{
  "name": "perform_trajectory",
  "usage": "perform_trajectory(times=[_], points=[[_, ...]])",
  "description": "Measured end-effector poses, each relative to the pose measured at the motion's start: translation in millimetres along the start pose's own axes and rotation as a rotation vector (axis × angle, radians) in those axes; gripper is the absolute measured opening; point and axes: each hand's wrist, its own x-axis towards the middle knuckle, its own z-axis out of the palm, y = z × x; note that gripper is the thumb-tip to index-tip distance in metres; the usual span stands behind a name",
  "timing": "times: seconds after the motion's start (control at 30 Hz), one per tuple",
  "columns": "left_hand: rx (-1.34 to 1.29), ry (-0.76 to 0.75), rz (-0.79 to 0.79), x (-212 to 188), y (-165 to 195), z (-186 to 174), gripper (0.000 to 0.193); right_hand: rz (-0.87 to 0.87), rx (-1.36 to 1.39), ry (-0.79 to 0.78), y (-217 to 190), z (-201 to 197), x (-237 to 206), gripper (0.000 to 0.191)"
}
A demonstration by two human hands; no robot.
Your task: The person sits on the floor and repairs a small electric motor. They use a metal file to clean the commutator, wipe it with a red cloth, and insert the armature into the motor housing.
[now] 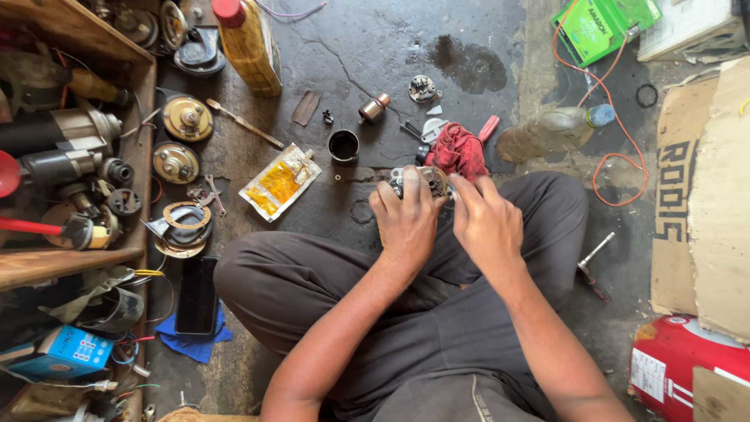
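Your left hand grips the round metal motor part, held over your knees near the middle of the floor. Your right hand pinches its right edge with narrowed fingers. A red rag lies just beyond.

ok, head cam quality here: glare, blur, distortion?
Head view: even daylight, soft shadows, no harsh glare; wet patch on the floor reads dark. Wide-angle bend at the edges, shelf lines curve. Both hands, left, right, and the metal part are sharp.
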Motion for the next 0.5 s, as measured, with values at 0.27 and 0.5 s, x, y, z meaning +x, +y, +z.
perform_trajectory(times=[0.27,0.5], points=[[-0.004,0.008,0.011,2.9,-0.4,0.3,0.062,-0.061,0.080,0.010,6.5,-4.1,6.5,0.025],[-0.023,0.018,0.033,1.3,-5.1,-0.1,0.060,-0.043,0.061,-0.009,2.4,-3.1,8.1,0.026]])
